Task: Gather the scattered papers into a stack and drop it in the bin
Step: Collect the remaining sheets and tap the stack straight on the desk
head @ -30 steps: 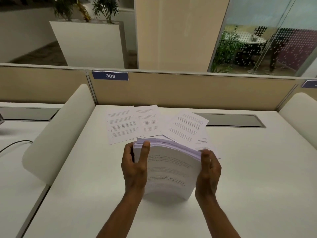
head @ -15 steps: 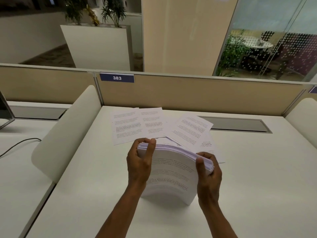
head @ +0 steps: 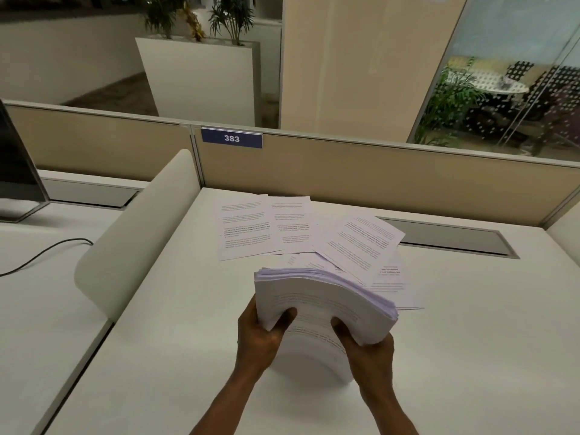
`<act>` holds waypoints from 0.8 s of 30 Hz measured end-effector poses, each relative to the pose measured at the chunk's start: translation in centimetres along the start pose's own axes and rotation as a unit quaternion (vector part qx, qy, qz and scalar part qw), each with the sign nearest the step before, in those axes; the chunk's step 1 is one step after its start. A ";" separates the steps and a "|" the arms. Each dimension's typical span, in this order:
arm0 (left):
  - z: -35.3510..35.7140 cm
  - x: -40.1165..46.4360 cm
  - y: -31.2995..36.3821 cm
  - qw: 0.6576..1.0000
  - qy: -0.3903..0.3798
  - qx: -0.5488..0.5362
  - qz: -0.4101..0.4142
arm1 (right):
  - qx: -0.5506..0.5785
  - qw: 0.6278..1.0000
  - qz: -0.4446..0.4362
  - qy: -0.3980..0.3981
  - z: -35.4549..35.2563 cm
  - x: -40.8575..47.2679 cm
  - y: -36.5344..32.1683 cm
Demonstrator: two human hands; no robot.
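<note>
At lower centre, the left hand (head: 262,337) and right hand (head: 365,346) grip a thick, bowed stack of white printed paper (head: 326,304) above the white tabletop (head: 470,340); loose printed sheets (head: 248,229) lie just behind it.

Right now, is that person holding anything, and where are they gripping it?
Yes: a thick stack of printed papers, bowed upward. The left hand and right hand grip its near edge at the two corners.
</note>
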State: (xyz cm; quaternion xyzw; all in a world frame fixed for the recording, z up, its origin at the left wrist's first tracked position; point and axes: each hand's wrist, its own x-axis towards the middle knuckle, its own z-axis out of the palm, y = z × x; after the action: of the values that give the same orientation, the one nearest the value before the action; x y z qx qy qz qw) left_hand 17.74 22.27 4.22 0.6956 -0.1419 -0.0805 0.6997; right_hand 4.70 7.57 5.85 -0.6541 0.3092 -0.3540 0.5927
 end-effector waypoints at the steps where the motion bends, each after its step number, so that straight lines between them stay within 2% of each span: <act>1: -0.2 -0.2 -0.7 1.000 -0.008 0.013 -0.006 | -0.016 1.000 0.011 -0.009 0.1 -0.2 0.7; 7: 0.3 0.2 -2.6 0.998 -0.008 0.065 -0.014 | -0.100 0.992 0.083 -0.010 0.1 1.1 3.8; 10: 0.7 3.2 -2.2 0.994 -0.011 0.105 -0.006 | -0.132 0.989 0.070 -0.014 1.3 4.3 3.1; 12: 0.7 6.2 -1.7 0.993 -0.012 0.120 -0.017 | -0.144 0.985 0.077 -0.048 3.1 7.6 1.8; 16: -0.3 13.3 -0.3 0.990 0.016 0.111 -0.089 | -0.155 0.972 0.125 -0.121 8.2 15.1 -0.7; 19: -2.1 18.9 0.0 0.986 0.021 0.050 -0.159 | -0.136 0.967 0.145 -0.157 13.1 20.2 -2.2; 24: -5.7 27.5 -1.1 0.966 0.040 0.019 -0.255 | -0.162 0.948 0.163 -0.220 21.9 26.1 -1.5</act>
State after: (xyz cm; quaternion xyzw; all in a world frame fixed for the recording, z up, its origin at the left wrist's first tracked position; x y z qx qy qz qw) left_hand 45.63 19.11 5.58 0.7246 0.0664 -0.2256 0.6479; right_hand 37.42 -1.65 8.87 -0.7434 0.3265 -0.0446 0.5820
